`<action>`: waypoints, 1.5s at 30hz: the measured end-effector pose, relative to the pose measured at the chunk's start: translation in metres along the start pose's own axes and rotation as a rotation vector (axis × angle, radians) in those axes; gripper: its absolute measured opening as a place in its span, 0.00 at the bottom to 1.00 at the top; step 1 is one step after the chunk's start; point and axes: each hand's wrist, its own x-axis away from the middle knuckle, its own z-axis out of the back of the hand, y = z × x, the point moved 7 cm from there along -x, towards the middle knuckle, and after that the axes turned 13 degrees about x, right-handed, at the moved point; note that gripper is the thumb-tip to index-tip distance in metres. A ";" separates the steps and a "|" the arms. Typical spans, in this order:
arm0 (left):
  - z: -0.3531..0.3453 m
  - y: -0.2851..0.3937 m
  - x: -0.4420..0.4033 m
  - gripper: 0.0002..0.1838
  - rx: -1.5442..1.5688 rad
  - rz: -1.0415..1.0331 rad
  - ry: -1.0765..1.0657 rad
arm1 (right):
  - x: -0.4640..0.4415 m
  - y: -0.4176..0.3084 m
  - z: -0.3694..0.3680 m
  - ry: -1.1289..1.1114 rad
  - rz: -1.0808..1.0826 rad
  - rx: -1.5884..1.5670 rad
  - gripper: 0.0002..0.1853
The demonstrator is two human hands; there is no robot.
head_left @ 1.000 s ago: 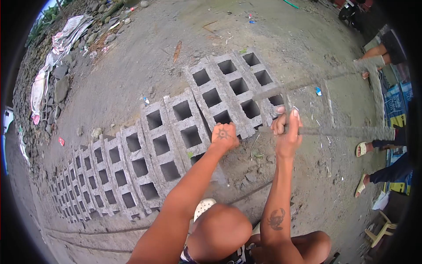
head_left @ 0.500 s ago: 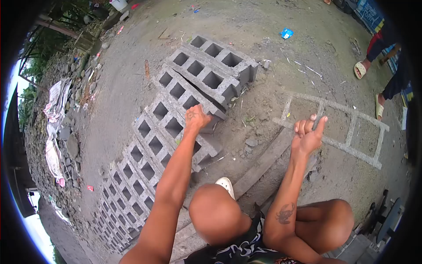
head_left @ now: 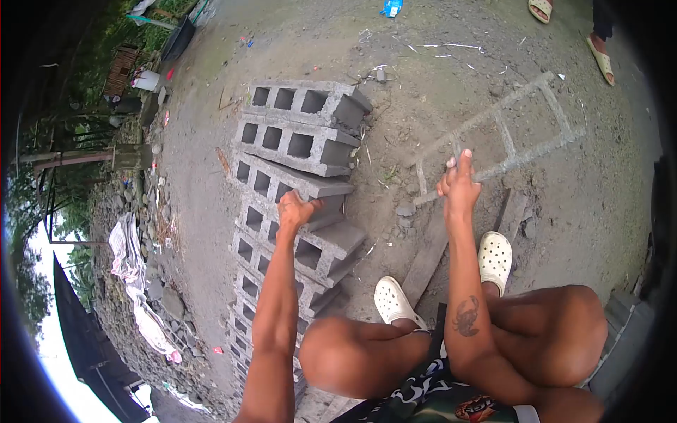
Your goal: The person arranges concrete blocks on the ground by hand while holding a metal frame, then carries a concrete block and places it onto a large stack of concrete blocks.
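My left hand (head_left: 296, 210) is closed on the upper wall of a grey concrete hollow block (head_left: 328, 185), near its right end. That block stands in a tight row against its neighbours, open cells facing up. My right hand (head_left: 460, 185) has its fingers curled, with one digit pointing up, around a bar of a thin, cement-grey, ladder-shaped frame (head_left: 504, 135). Bare ground shows through the frame's openings. Another hollow block (head_left: 328, 144) lies just beyond the one under my left hand, with a narrow wedge of a gap between them.
Wooden boards (head_left: 426, 264) lie on the soil by my white clogs (head_left: 393, 302). Another person's sandalled foot (head_left: 601, 60) stands at the upper right. Crumpled sacks (head_left: 137, 275) lie on gravel to the left. A blue wrapper (head_left: 392, 8) is on the ground ahead.
My view has turned, so the blocks sit at a new angle. The ladder-shaped frame has swung, its far end now higher. My left hand stays on the block.
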 end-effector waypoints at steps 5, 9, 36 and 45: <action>0.028 -0.006 -0.001 0.28 0.108 -0.092 -0.082 | -0.012 0.003 0.018 0.093 -0.010 0.075 0.23; 0.022 -0.004 -0.009 0.26 0.123 -0.148 -0.116 | -0.002 -0.040 0.002 0.070 0.163 -0.040 0.21; 0.020 -0.001 -0.008 0.28 0.171 -0.216 -0.111 | 0.005 0.188 -0.107 -0.164 -0.267 0.274 0.22; 0.013 -0.017 -0.018 0.25 0.185 -0.170 -0.169 | -0.055 0.062 -0.103 -0.011 0.132 -0.070 0.23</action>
